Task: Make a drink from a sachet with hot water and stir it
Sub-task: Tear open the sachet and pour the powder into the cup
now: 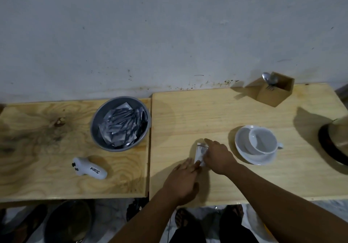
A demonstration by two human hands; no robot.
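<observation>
Both hands rest on one sachet [200, 153] lying flat on the right table [188, 114], just left of the cup [262, 141]. Left hand [183, 178] presses its near end with flat, spread fingers; right hand [219, 157] lies open over its right edge, forefinger pointing to the far end. Neither grips it. Judged: thin, light, limp foil, slippery and apt to slide; pinch one short end, tear at the far seal. Cup, empty, sits on a saucer [243, 154]; breakable, take by its right-side handle. More sachets fill the bowl [98, 129], left.
</observation>
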